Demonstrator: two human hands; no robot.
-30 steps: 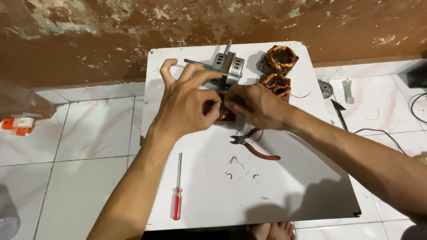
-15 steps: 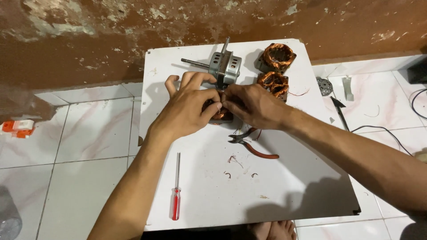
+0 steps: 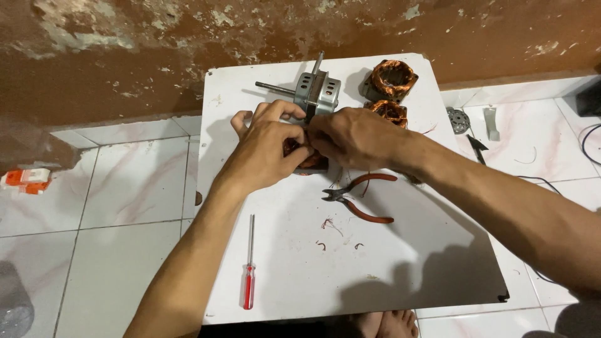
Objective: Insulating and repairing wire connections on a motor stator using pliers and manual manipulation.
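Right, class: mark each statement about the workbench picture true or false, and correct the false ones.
1. Both hands, left hand and right hand, meet on one copper-wound coil. True.
2. The screwdriver has a blue handle. False: its handle is red.
3. The pliers lie on the white board, held by no hand. True.
4. The motor sits on the floor tiles. False: it rests on the board, just beyond the hands.
5. Two more coils lie at the board's far right corner. True.
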